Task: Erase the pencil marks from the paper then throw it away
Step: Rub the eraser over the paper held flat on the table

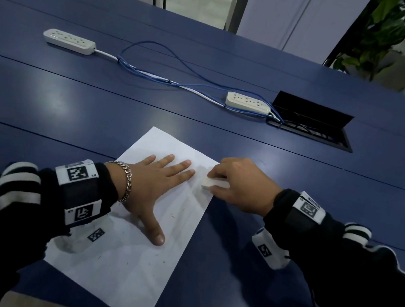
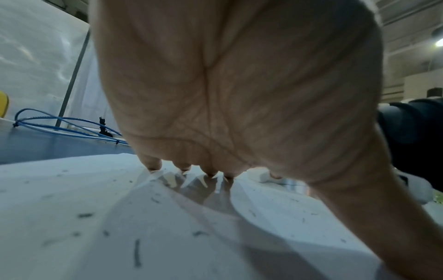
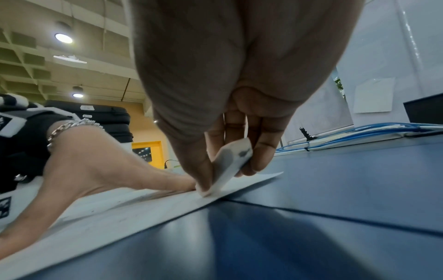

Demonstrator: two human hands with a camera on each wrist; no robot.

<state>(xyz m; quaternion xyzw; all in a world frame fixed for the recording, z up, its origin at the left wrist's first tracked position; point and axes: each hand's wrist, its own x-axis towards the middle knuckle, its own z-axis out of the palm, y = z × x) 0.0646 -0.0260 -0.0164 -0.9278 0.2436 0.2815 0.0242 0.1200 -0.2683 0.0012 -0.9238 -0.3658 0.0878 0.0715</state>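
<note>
The left hand (image 1: pixel 155 185) lies flat with straight, spread fingers and presses on the white rectangular sheet of paper (image 1: pixel 126 268). The right hand (image 1: pixel 241 185) pinches a small white rubber eraser (image 1: pixel 214 184) between thumb and fingers; one end of the eraser touches the paper close to its right edge, just beside the left fingertips (image 1: pixel 190 172). Small dark specks lie on the paper. The paper rests on the dark blue table (image 1: pixel 73 97). Farther away are two white power strips (image 1: pixel 69 41) and blue cables (image 1: pixel 155 78).
</note>
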